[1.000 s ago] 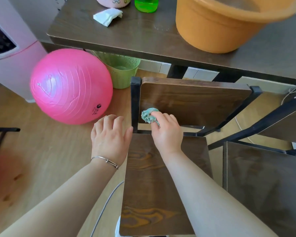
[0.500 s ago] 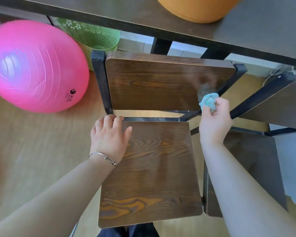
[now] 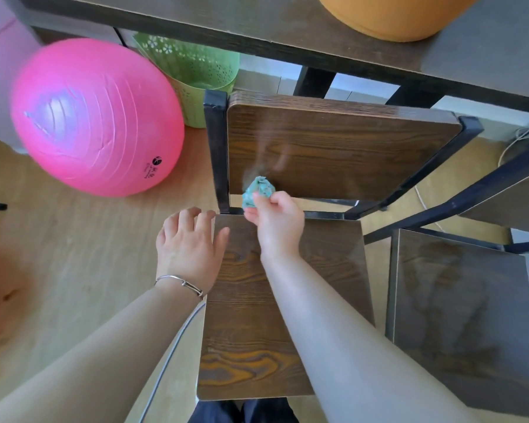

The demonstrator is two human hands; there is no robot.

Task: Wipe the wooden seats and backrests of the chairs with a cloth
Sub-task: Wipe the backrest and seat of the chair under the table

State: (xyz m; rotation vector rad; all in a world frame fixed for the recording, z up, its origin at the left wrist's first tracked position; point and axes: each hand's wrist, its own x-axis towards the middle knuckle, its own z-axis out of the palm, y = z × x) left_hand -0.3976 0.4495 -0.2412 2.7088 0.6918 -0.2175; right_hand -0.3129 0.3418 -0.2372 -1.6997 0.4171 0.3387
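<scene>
Wood floor (image 3: 74,254): pink ball (image 3: 95,117), print (image 3: 153,169) illegible; cloth (image 3: 258,192) at backrest (image 3: 348,154).

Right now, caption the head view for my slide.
Right hand pinches a teal cloth low on the backrest; left hand rests on the seat edge.

Cropped by the top edge: the orange basin (image 3: 394,16), rim unseen. Partly hidden: the green basket (image 3: 202,68), behind the pink ball (image 3: 95,117) and under the tabletop (image 3: 226,22); the cloth (image 3: 258,189), its lower part covered by the right hand (image 3: 277,227). Blurred: the pink ball, whose small printed mark is illegible. Cropped at right: the second chair (image 3: 458,315), its cloudy patches perhaps reflections.
</scene>
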